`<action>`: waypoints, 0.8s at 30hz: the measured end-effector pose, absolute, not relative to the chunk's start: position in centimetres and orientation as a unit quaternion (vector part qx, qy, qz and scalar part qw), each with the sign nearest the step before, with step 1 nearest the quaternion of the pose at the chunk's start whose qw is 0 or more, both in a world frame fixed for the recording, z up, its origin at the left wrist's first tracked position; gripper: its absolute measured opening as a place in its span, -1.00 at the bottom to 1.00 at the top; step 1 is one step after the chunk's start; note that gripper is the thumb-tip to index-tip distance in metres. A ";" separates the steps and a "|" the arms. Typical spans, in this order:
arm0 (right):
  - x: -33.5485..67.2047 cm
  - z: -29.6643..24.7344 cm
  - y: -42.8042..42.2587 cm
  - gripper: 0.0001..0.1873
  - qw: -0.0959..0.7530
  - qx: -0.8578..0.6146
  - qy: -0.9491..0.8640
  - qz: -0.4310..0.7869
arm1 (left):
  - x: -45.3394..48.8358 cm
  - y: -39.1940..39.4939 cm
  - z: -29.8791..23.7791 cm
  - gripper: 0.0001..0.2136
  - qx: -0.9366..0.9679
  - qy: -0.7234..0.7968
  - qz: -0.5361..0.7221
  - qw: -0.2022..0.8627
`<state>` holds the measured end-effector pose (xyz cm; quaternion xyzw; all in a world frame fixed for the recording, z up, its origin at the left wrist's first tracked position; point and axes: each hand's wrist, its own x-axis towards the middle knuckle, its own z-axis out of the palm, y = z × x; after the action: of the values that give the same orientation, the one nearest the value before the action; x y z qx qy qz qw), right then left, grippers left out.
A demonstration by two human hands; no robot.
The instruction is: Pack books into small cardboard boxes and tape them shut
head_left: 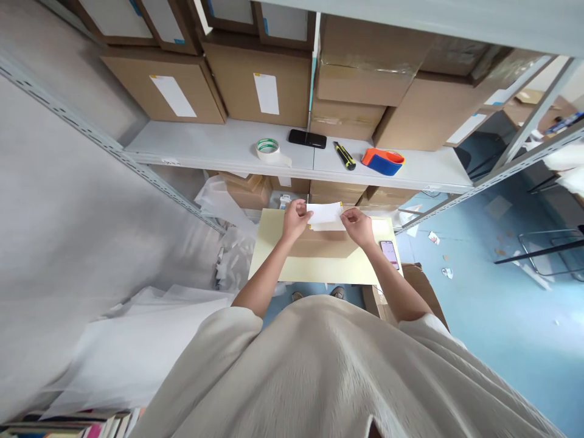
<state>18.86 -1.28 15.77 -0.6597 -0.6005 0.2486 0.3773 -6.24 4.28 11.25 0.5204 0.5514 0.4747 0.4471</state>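
Both my hands hold a white label sheet (325, 213) with a yellowish backing edge, just above a small brown cardboard box (323, 244). My left hand (295, 220) pinches the sheet's left end, and my right hand (358, 226) pinches its right end. The box rests on a pale yellow table top (274, 255). A phone (389, 253) with a lit screen lies on the table beside my right wrist.
On the white shelf (214, 146) ahead lie a tape roll (268, 149), a black phone (307, 139), a yellow-black utility knife (344, 155) and an orange-blue tape dispenser (383, 161). Labelled cartons (260, 85) stack behind. White wrapping foam (137, 340) piles at left; blue floor (502, 316) at right.
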 end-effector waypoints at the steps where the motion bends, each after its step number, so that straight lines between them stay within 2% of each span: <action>1: 19.0 15.3 -1.3 -0.72 0.370 -0.665 -0.598 0.251 | -5.9 4.0 11.1 -0.55 0.541 0.561 0.459 0.426; 5: 19.4 13.5 -1.2 -0.83 0.329 -0.685 -0.601 0.247 | -4.8 3.2 10.3 -0.49 0.600 0.585 0.399 0.372; 15: 19.6 10.5 -1.3 -0.73 0.228 -0.679 -0.672 0.187 | -3.9 2.9 9.2 -0.50 0.675 0.598 0.311 0.299; 24: 19.1 9.1 -1.1 -0.65 0.180 -0.664 -0.717 0.110 | -3.9 3.0 8.9 -0.65 0.685 0.574 0.334 0.301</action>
<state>19.08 -1.14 9.12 -0.6639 -0.7174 0.1104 0.1798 -3.89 3.04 8.89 0.6846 0.5735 0.3341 0.3012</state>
